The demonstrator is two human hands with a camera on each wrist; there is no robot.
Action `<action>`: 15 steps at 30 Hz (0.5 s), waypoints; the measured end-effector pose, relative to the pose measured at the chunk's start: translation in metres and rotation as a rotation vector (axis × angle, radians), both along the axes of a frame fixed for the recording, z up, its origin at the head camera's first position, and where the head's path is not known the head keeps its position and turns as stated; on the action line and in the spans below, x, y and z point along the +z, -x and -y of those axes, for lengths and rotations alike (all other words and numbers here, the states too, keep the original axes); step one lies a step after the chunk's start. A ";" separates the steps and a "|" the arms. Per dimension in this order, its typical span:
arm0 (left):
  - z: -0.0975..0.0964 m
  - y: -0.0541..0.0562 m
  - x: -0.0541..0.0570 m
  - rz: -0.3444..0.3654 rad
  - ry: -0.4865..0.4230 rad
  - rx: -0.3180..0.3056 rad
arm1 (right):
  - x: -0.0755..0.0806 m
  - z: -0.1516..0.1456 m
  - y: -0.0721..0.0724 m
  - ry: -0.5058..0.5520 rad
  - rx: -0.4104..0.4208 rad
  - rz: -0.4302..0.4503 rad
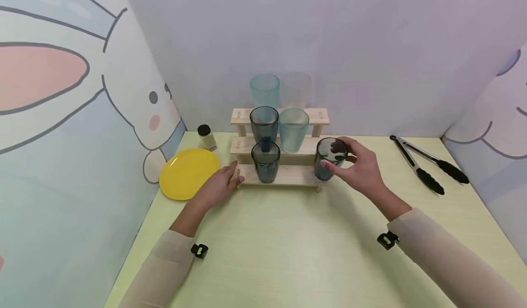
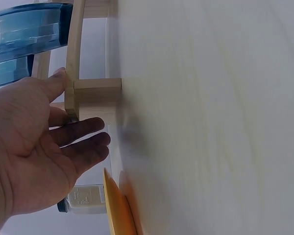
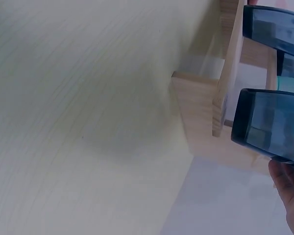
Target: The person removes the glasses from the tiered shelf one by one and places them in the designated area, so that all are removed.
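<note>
A three-tier wooden rack (image 1: 294, 176) stands against the back wall. My right hand (image 1: 362, 168) holds a dark grey tumbler (image 1: 323, 170) at the right end of the bottom tier, thumb in front and fingers behind. In the right wrist view, the base of that tumbler (image 3: 269, 125) appears slightly above the board. My left hand (image 1: 216, 186) pinches the left end of the bottom board (image 2: 74, 54) between thumb and index finger, with other fingers below it. Another grey tumbler (image 1: 266, 164) sits left of centre on the bottom tier.
The middle tier bears a grey tumbler (image 1: 263, 124) and a teal tumbler (image 1: 293, 132); the top bears a teal tumbler (image 1: 265, 90) and a clear one (image 1: 296, 90). A yellow plate (image 1: 187, 173) and seasoning jar (image 1: 207, 138) are left; tongs (image 1: 428, 164) lie right.
</note>
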State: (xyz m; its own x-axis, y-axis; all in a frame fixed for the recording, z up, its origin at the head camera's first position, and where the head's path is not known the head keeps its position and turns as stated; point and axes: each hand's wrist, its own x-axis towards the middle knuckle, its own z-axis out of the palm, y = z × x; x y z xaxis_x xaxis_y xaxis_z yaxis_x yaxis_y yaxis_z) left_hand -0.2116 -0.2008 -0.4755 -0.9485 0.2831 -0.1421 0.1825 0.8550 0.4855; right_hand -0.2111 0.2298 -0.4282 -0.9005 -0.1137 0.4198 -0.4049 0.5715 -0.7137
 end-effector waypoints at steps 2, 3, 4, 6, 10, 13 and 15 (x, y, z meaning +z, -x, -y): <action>0.000 0.000 0.000 0.006 0.004 -0.002 | 0.000 -0.007 -0.001 -0.001 -0.017 0.002; 0.000 0.000 0.000 0.010 0.007 -0.002 | 0.000 -0.011 -0.001 -0.002 -0.027 0.003; 0.000 0.000 -0.001 0.013 0.009 -0.002 | 0.000 -0.014 -0.001 -0.002 -0.035 0.007; 0.000 -0.001 -0.001 0.020 0.014 -0.002 | 0.000 -0.021 -0.001 -0.012 -0.055 0.013; 0.000 -0.001 -0.001 0.032 0.012 -0.001 | -0.001 -0.034 0.000 -0.018 -0.093 0.033; 0.000 0.000 -0.001 0.031 0.009 -0.001 | -0.003 -0.042 0.002 -0.006 -0.120 0.057; 0.000 0.000 0.000 0.026 0.008 -0.003 | -0.007 -0.047 0.004 0.001 -0.131 0.066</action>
